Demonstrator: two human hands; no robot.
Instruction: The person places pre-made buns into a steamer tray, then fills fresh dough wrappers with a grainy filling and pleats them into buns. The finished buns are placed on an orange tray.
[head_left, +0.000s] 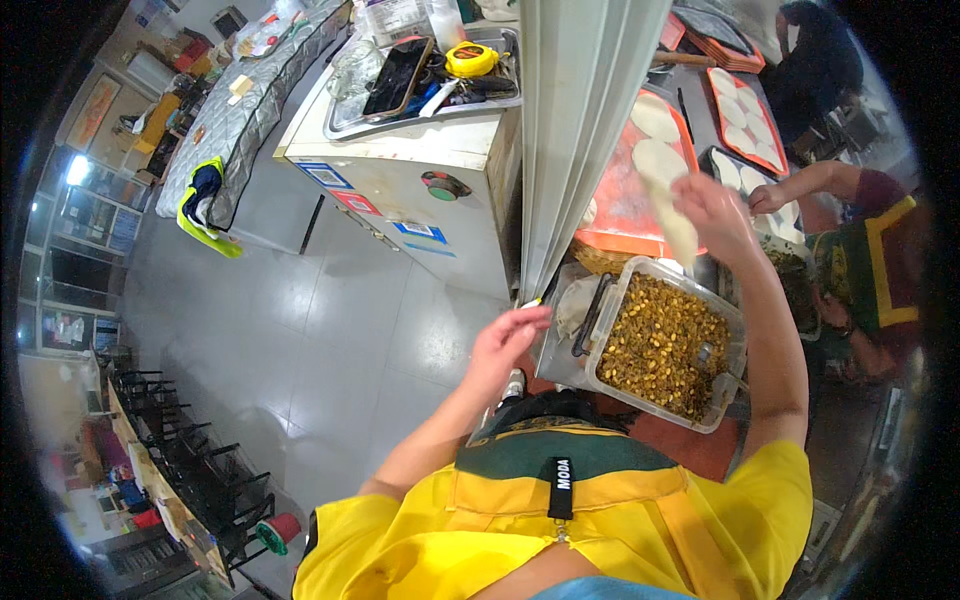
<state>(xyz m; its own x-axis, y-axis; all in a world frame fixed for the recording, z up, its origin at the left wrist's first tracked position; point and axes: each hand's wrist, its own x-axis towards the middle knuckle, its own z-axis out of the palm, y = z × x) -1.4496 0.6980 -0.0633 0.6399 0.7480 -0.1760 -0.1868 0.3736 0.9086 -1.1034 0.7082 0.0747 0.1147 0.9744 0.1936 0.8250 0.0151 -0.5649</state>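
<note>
A limp flat piece of dough (670, 219) hangs from my right hand (718, 217), which pinches its edge above an orange tray (615, 180). Two more round dough wrappers (654, 118) lie on that floured tray. My left hand (510, 345) is in the air beside the foot of a pale metal post (581, 127), fingers stretched out, with nothing seen in it. Between my arms stands a clear plastic tub (652, 401) of brown chopped filling (660, 337) dotted with yellow beans or nuts. A metal utensil (703, 352) is partly sunk in the filling.
A co-worker's hand (769, 197) reaches over a dark tray of wrappers (787, 217) at right. Farther back is another orange tray (780, 165). Left of the post, a white cabinet (420, 180) bears a metal tray (337, 124) with a phone (397, 75) and a yellow tape measure (471, 60).
</note>
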